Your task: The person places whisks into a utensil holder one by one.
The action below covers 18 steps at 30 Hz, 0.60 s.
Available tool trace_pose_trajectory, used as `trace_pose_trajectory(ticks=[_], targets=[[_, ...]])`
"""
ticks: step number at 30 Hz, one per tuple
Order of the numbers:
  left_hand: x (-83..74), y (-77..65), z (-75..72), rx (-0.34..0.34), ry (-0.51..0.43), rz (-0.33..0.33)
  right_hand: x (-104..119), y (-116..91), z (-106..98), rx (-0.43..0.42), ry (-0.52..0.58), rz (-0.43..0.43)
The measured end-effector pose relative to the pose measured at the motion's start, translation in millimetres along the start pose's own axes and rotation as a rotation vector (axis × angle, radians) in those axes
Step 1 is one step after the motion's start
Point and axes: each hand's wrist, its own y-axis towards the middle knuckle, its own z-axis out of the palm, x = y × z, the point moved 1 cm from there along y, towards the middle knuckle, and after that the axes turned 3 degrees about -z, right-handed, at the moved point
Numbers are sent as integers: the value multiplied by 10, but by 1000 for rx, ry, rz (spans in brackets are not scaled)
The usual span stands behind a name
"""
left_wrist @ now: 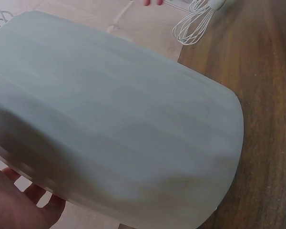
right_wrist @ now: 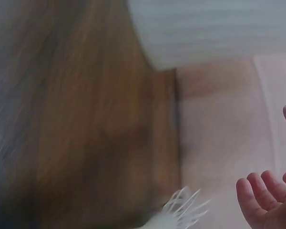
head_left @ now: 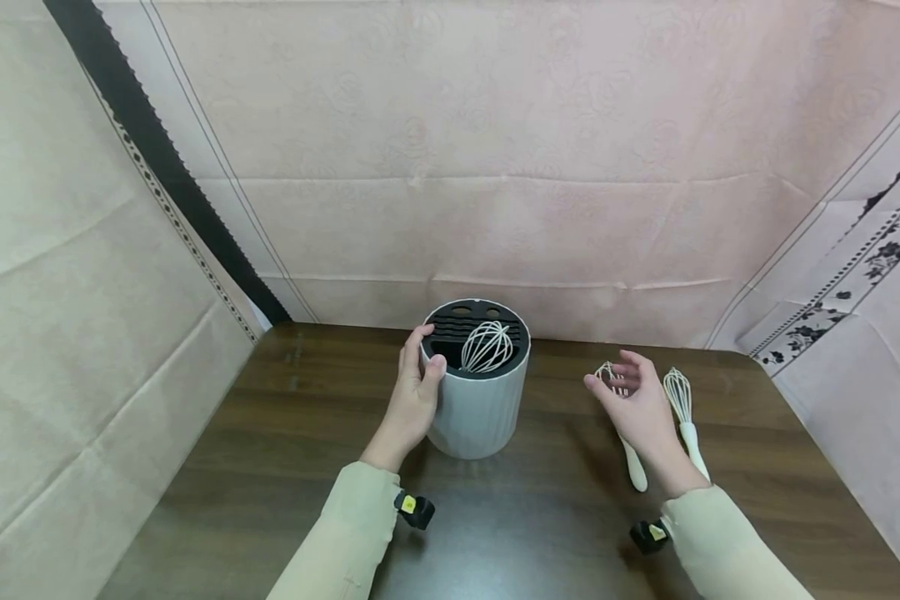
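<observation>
A grey-white utensil holder (head_left: 474,417) with a black slotted lid (head_left: 450,329) stands upright on the table. The wire head of a whisk (head_left: 486,346) pokes out of its large opening. My left hand (head_left: 411,396) grips the holder's left side near the rim; in the left wrist view the holder's wall (left_wrist: 119,109) hides part of the fingers. My right hand (head_left: 637,408) hovers with parted, bent fingers and nothing between them. Partly hidden below it lies a white-handled utensil (head_left: 634,468) with wires or tines at its top. Another white whisk (head_left: 678,396) lies just to the right.
The brown wooden table (head_left: 307,500) ends at the back against a pale cloth wall (head_left: 510,233). More cloth (head_left: 82,333) hangs along the left, and a flower-patterned border (head_left: 817,325) runs along the right. The right wrist view is blurred.
</observation>
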Motion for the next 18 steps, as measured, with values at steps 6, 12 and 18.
trace_pose_trajectory(ticks=[6,12,18], targets=[[-2,7,11,0,-6,-2,-298,13,-65,5,-49,58],[-5,13,9,-9,-2,-6,-473,12,-70,45,-89,125],[-22,3,1,-2,-3,-2,-581,27,-29,120,-112,231]])
